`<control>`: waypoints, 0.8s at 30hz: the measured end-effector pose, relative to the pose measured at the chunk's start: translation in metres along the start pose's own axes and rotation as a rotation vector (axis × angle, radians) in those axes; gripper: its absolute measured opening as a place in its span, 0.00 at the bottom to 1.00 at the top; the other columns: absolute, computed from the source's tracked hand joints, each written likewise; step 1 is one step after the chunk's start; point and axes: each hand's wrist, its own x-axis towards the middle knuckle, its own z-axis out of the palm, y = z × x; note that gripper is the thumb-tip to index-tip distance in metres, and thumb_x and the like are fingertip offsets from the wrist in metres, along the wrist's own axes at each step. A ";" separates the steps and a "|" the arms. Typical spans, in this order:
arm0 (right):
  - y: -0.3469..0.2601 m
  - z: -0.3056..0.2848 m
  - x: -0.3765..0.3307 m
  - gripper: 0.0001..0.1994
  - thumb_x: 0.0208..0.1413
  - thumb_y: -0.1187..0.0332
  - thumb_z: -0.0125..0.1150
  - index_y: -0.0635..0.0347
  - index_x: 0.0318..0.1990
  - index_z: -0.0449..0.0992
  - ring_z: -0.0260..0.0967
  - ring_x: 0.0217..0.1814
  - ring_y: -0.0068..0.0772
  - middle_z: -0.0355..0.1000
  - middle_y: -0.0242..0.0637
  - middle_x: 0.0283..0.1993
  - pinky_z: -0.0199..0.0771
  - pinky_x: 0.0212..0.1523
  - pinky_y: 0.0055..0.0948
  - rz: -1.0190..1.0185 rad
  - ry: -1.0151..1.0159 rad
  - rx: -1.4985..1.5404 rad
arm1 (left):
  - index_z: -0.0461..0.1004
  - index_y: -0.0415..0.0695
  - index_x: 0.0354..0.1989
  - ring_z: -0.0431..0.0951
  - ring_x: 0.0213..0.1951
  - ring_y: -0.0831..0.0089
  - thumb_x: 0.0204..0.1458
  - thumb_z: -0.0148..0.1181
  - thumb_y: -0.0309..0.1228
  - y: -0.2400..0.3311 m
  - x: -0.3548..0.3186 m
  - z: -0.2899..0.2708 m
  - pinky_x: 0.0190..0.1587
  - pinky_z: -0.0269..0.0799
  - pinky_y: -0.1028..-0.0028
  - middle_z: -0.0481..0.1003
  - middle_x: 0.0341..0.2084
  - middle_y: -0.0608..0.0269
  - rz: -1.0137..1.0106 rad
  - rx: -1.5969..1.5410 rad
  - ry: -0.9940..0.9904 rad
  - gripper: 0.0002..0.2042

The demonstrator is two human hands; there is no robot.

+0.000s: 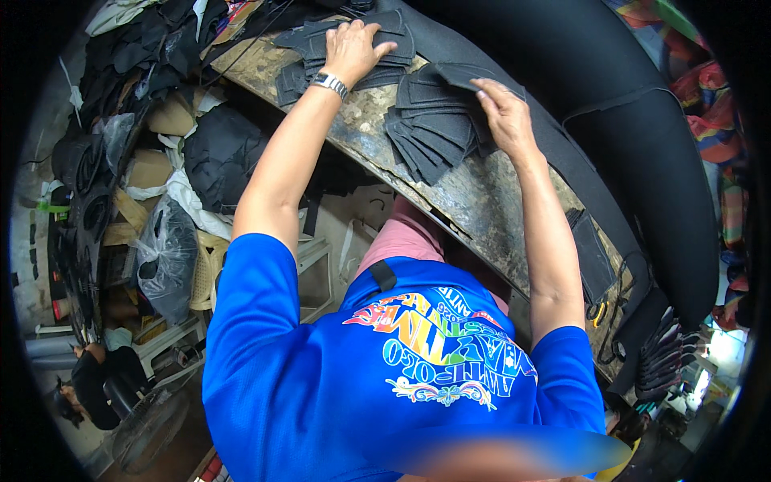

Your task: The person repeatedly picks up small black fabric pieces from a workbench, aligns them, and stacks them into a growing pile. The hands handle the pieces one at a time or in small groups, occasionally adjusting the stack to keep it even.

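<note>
My left hand point(351, 55), a metal-banded watch point(329, 83) at its wrist, lies with fingers outspread on a loose pile of dark grey fabric pieces point(392, 34) at the table's far left. Between the thumb and fingers of my right hand point(506, 116) is the edge of a flat dark fabric piece point(458, 74). That piece lies over a fanned stack of similar cut pieces point(430, 136), which spreads toward the table's near edge. Part of the stack is hidden behind my right hand.
The worn wooden table point(490, 201) runs diagonally. Large rolls of black material point(642, 120) line its far side. Scissors point(596, 312) with yellow handles lie at its right end. Scraps and plastic bags point(167, 257) crowd the left; another person point(100, 386) is at lower left.
</note>
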 end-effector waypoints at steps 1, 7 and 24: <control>-0.005 -0.006 -0.002 0.13 0.57 0.73 0.59 0.60 0.49 0.79 0.71 0.58 0.46 0.77 0.45 0.50 0.70 0.60 0.36 0.095 0.054 0.038 | 0.82 0.52 0.42 0.75 0.46 0.56 0.46 0.66 0.53 -0.002 0.006 0.002 0.47 0.67 0.55 0.78 0.38 0.58 0.040 -0.037 0.063 0.22; -0.047 -0.072 -0.085 0.16 0.50 0.76 0.61 0.60 0.49 0.77 0.66 0.62 0.47 0.72 0.41 0.55 0.62 0.63 0.51 -0.151 0.010 -0.547 | 0.66 0.42 0.61 0.66 0.60 0.47 0.44 0.68 0.37 -0.023 0.028 0.041 0.63 0.60 0.57 0.66 0.60 0.43 0.027 -0.248 0.035 0.33; -0.019 -0.031 -0.169 0.19 0.48 0.75 0.62 0.63 0.50 0.76 0.67 0.56 0.51 0.73 0.46 0.53 0.66 0.58 0.44 0.227 -0.195 -0.328 | 0.75 0.32 0.47 0.77 0.40 0.68 0.60 0.57 0.30 0.059 0.013 -0.091 0.45 0.71 0.72 0.79 0.39 0.53 0.045 -1.014 0.453 0.13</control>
